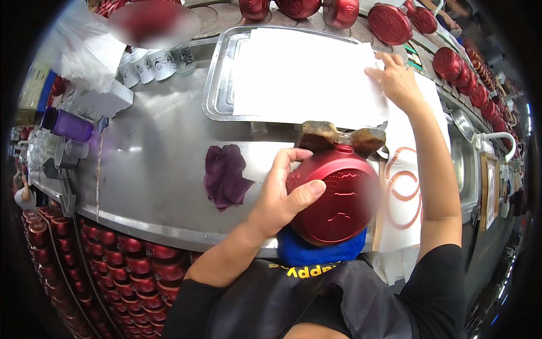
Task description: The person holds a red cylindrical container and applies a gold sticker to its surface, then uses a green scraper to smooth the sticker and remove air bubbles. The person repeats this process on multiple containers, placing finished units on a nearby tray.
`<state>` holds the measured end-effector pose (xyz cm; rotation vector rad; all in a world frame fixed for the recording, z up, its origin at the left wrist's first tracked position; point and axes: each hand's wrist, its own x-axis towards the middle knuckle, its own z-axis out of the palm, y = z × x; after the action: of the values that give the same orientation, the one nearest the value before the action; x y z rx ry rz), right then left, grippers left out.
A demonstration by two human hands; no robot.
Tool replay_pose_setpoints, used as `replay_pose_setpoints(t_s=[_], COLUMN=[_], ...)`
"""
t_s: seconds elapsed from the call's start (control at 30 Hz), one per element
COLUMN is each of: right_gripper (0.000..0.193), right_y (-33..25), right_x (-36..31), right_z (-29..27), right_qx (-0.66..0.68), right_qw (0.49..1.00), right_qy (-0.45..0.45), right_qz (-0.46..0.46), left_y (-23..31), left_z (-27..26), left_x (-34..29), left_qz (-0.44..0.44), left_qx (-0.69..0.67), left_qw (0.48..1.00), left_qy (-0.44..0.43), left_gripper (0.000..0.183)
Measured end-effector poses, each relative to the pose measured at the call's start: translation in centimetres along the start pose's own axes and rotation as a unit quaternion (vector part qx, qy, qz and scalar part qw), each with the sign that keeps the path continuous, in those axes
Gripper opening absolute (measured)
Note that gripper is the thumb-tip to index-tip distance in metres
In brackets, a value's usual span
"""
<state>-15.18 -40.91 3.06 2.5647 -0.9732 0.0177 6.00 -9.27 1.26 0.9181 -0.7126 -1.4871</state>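
Note:
My left hand [285, 198] is wrapped round the left side of a shiny red round metal vessel [339, 212], its thumb across the embossed face. The vessel lies tilted against a brown, worn two-lobed rest [318, 137], its lower end on a blue cushion [322, 251] by my body. My right hand [398, 82] is stretched forward to the right edge of a white paper sheet [305, 73]. Its fingertips touch the paper, with thumb and forefinger apart. Beneath the paper is a shallow metal tray [212, 96]; the paper hides most of its inside.
A crumpled purple cloth [224, 175] lies on the metal bench [152, 169]. White bottles [145, 65] and a plastic bag [84, 48] stand far left. Orange-brown rings [403, 186] lie on a white surface at right. Red vessels [389, 24] line the far conveyor; more are stacked lower left.

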Motion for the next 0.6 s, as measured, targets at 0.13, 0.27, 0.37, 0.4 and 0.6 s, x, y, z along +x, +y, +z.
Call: replay_pose_setpoints(t_s=[0.13,0.27,0.37,0.4,0.6], right_gripper=[0.038,0.034,0.034,0.033,0.026], right_y=[0.4,0.3,2.2,3.3,8.9], right_x=[1.4,2.8,2.3,1.5,-6.8], right_z=[2.1,5.2,7.2,7.8,12.5], right_qx=[0.122,0.355,0.436,0.472,0.121], right_qw=[0.965,0.885,0.834,0.811,0.93], right_qy=[0.126,0.022,0.121,0.136,-0.002], right_qz=[0.194,0.302,0.316,0.318,0.347], left_y=[-0.3,-0.3,0.0,0.1,0.7], left_z=[-0.5,-0.6,-0.4,-0.3,0.4], left_x=[-0.2,-0.1,-0.3,-0.4,-0.5], left_qz=[0.035,0.058,0.038,0.038,0.031], left_qx=[0.034,0.071,0.066,0.077,0.099], left_qw=[0.999,0.996,0.997,0.996,0.994], left_qy=[-0.023,-0.015,0.003,0.008,0.023], left_gripper=[0.075,0.074,0.071,0.067,0.06])
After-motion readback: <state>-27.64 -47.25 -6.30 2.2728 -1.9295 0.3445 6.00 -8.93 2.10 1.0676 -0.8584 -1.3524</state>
